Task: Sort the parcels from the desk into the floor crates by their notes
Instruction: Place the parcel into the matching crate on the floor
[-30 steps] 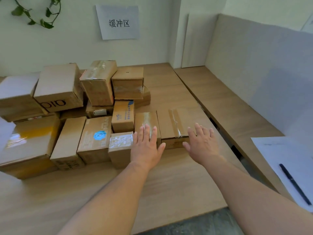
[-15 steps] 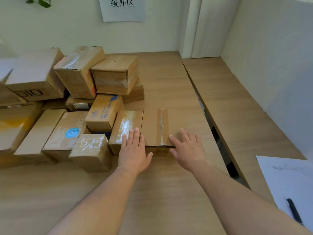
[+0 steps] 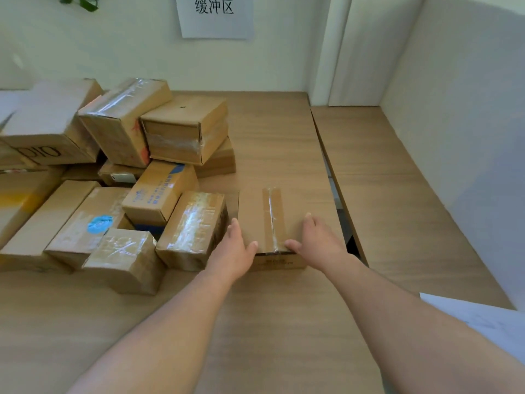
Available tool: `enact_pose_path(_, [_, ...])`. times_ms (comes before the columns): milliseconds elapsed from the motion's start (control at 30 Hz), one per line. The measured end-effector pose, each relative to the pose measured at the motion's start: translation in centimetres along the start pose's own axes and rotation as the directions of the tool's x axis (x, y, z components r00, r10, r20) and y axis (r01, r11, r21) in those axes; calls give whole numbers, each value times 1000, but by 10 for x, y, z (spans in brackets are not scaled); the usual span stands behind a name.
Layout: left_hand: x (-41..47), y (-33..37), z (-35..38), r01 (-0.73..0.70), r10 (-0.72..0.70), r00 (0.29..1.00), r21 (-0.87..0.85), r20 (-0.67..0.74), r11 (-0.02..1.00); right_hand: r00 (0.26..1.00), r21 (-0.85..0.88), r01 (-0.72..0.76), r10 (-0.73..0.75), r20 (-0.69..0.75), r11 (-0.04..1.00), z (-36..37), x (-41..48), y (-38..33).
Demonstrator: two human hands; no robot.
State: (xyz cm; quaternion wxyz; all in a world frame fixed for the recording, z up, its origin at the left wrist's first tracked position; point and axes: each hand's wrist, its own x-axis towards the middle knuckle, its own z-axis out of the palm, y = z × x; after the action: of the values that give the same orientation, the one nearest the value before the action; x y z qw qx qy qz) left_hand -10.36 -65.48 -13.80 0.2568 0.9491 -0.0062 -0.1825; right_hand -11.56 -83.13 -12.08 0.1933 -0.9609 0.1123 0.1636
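Seen from the head camera, both bare forearms reach forward over the table (image 3: 170, 302) and meet at the near end of a flat parcel (image 3: 252, 211). The left hand (image 3: 231, 248) lies along the parcel's left side, its fingers (image 3: 235, 226) pushed down into the gap beside a tape-wrapped parcel (image 3: 194, 228), thumb lying on the top near the front edge. The right hand (image 3: 319, 240) mirrors it: its thumb lies on the top and its fingers are curled over the right edge, so both hands are clamped on the same parcel. The flat parcel lies flat on the table, at the right end of the heap and touching the tape-wrapped one. Its brown tape seam (image 3: 272, 214) runs straight away from the person; the top looks nearly square, so I cannot tell its long axis. At least twelve parcels can be counted, the heap (image 3: 119, 166) being cut off at the left. One paper sign (image 3: 216, 15) hangs on the wall, and one white sheet (image 3: 483, 319) lies at the lower right.
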Motion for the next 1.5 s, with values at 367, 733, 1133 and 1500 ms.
enact_pose_path(367, [-1, 9, 3, 187, -184, 982, -242, 34, 952, 984, 353, -178, 156, 89, 918, 5, 9, 3])
enact_pose_path(733, [-40, 12, -56, 62, -152, 979, -509, -137, 858, 998, 580, 9, 29, -57, 815, -50, -38, -38])
enact_pose_path(1133, [-143, -96, -167, 16, -300, 871, -587, -390, 810, 955, 536, 296, -247, -164, 791, -36, -112, -202])
enact_pose_path(1500, [-292, -253, -223, 51, -585, 676, -763, -448, 644, 828, 533, 491, -559, -39, 689, 60, -219, -361])
